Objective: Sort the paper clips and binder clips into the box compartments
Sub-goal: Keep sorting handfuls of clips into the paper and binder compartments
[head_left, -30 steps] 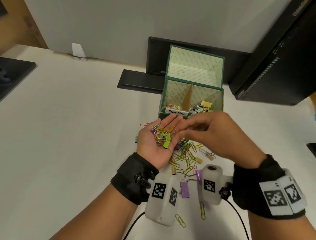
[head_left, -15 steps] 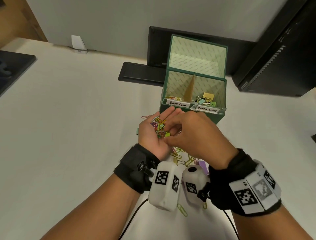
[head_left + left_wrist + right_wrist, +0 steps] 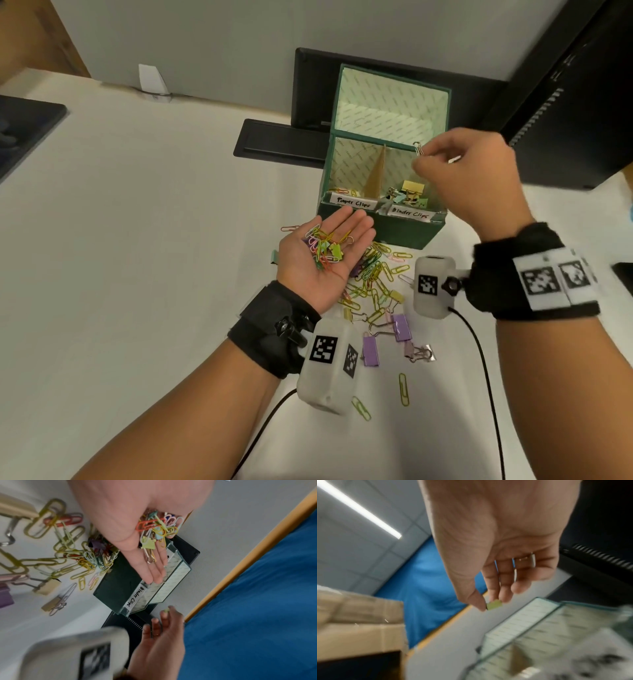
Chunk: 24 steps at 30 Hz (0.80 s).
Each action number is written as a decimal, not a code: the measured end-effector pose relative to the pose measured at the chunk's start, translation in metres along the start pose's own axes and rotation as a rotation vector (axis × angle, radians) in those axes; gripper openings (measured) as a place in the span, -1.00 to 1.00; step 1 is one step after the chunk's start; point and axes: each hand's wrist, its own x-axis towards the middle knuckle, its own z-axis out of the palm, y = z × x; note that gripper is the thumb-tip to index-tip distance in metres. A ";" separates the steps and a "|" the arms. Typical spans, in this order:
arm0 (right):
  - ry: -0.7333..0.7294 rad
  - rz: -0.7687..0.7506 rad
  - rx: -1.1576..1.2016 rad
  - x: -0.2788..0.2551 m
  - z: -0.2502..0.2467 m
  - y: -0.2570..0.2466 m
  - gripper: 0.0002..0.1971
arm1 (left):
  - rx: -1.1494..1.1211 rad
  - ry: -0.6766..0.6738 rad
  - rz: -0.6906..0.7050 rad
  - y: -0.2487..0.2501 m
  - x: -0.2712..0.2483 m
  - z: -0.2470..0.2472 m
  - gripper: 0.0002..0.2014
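My left hand (image 3: 339,236) lies palm up in front of the green box (image 3: 376,236), fingers straight. It carries a heap of coloured paper clips (image 3: 322,251) and a small green binder clip (image 3: 337,251). My right hand (image 3: 420,161) hovers over the box's right compartment (image 3: 411,197), labelled "Binder Clips". It pinches a small green binder clip (image 3: 494,605) between thumb and fingers, and the clip's wire handle (image 3: 418,149) sticks up. The left compartment (image 3: 342,192), labelled "Paper Clips", holds a few clips. The left wrist view shows my left palm's clips (image 3: 154,528) and my right hand (image 3: 163,626).
A loose pile of paper clips (image 3: 373,277) and purple binder clips (image 3: 400,327) lies on the white table (image 3: 154,274) behind and right of my left wrist. The box's open lid (image 3: 390,99) stands behind it. A black tower (image 3: 575,102) is at the right, a flat black slab (image 3: 277,140) left of the box.
My right hand left the left palm and rose up and to the right over the box, with a green binder clip pinched. The left palm stayed in place, now uncovered.
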 end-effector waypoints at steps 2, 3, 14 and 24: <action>-0.160 0.047 -0.215 0.009 0.007 0.013 -0.75 | 0.003 -0.003 -0.005 -0.001 -0.001 0.001 -0.53; -0.252 0.060 -0.320 0.009 0.010 0.017 -0.69 | 0.006 -0.002 -0.006 -0.001 -0.001 0.001 -0.53; -0.570 -0.379 -0.166 -0.049 0.027 -0.027 -0.68 | 0.100 -0.040 0.006 -0.002 -0.002 0.001 -0.52; -0.462 -0.383 -0.125 -0.056 0.035 -0.022 -0.75 | 0.048 -0.019 0.007 -0.003 -0.004 0.003 -0.56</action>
